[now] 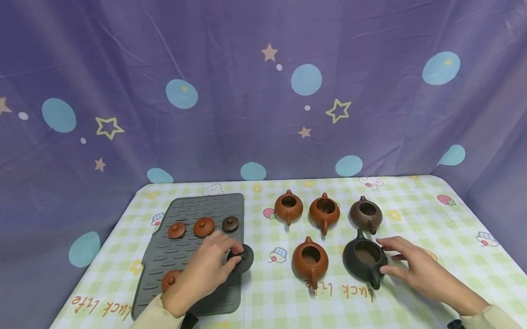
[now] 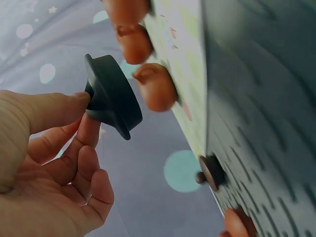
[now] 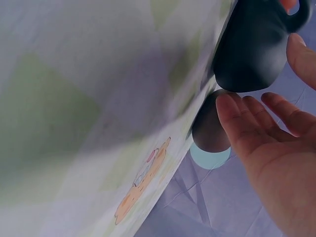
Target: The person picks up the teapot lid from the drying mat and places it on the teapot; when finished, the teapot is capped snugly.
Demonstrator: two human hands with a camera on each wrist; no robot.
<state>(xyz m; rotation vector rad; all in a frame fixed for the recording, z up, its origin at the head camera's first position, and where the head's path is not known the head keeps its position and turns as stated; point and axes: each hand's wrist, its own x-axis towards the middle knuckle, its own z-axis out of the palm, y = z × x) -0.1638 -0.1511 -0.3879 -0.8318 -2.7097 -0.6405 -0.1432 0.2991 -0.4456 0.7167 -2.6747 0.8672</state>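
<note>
My left hand (image 1: 206, 269) pinches a black teapot lid (image 1: 248, 258) by its knob, tilted above the right edge of the grey mat (image 1: 161, 254). In the left wrist view, thumb and index finger meet at the knob of that lid (image 2: 114, 94), with its underside turned away. The black teapot (image 1: 355, 266) stands lidless on the table, its handle towards me. Beside its right side is my right hand (image 1: 418, 268), fingers relaxed and spread. The right wrist view has the fingers close to the wall of the black teapot (image 3: 252, 54).
On the mat lie two reddish lids (image 1: 203, 227), a dark brown lid (image 1: 230, 224) and another reddish lid (image 1: 170, 278) partly behind my left hand. Lidless reddish teapots (image 1: 297, 267) and a dark brown teapot (image 1: 358, 220) stand on the checked tablecloth (image 1: 271, 303). A purple curtain (image 1: 241, 86) hangs behind.
</note>
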